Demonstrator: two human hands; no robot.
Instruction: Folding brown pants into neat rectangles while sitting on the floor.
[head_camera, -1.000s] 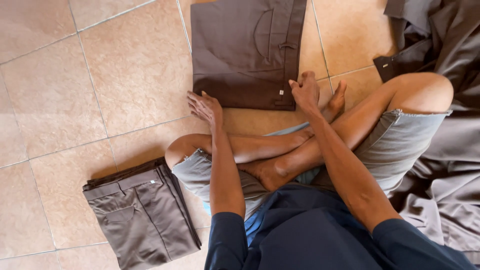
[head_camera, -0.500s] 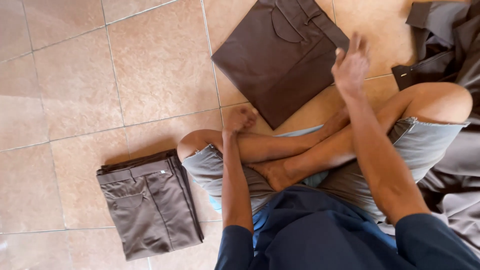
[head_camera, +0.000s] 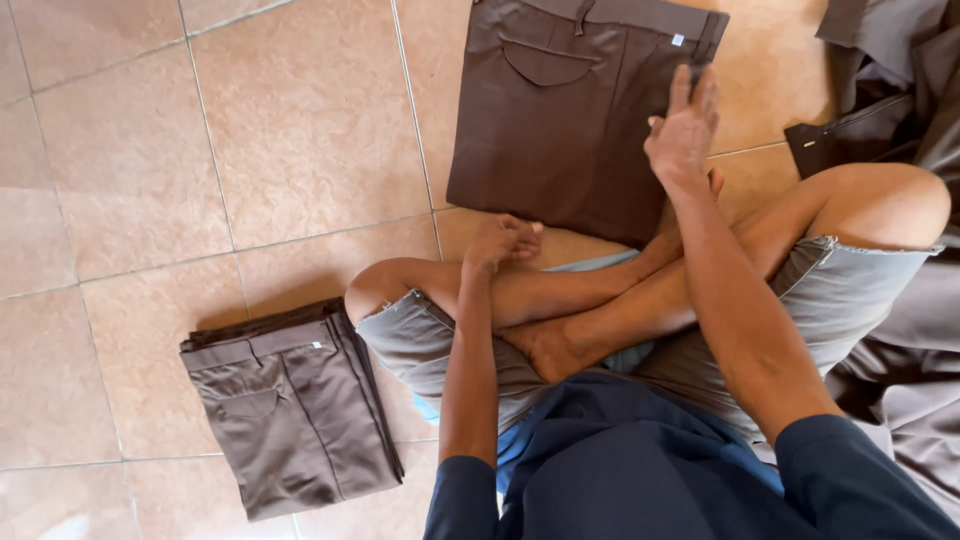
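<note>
I sit cross-legged on a tiled floor. A folded pair of dark brown trousers (head_camera: 560, 110) lies flat on the tiles in front of my legs. My right hand (head_camera: 685, 130) reaches out over its right edge, fingers straight and apart, palm down on or just above the cloth. Nothing is gripped in it. My left hand (head_camera: 503, 242) rests on my left shin with its fingers curled in loosely, holding nothing.
A folded stack of grey-brown trousers (head_camera: 285, 405) sits on the floor to my left. A heap of unfolded brown and grey garments (head_camera: 900, 90) lies at my right, running down past my right knee.
My right hand has moved forward along the dark trousers' right side. My left hand drew back from the trousers' near edge to my shin and curled. The view shifted.
</note>
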